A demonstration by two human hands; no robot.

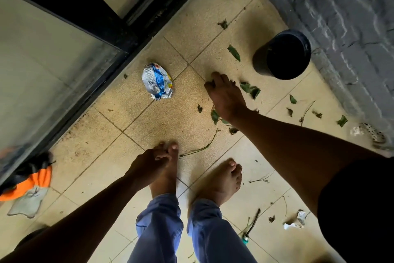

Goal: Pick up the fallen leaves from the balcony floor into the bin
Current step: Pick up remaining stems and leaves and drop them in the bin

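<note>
Green fallen leaves lie scattered on the beige tiled balcony floor (pixel 132 177): one leaf (pixel 233 52) beside the bin, a pair (pixel 249 89) right of my hand, and smaller ones (pixel 342 121) near the wall. The black round bin (pixel 283 54) stands upright and open at the upper right. My right hand (pixel 226 96) reaches down to the floor left of the bin and pinches a small leaf (pixel 210 81) between thumb and fingertip. More leaves (pixel 214 116) peek out under its wrist. My left hand (pixel 149 162) hangs over my left foot, fingers loosely curled, holding nothing.
A crumpled blue-and-silver snack packet (pixel 157 81) lies left of my right hand. A thin stem (pixel 200 148) lies by my bare feet (pixel 221 179). A dark door frame (pixel 128 34) borders the left, a grey brick wall (pixel 341 17) the right. Orange cloth (pixel 32 181) and paper scraps (pixel 296 222) lie nearby.
</note>
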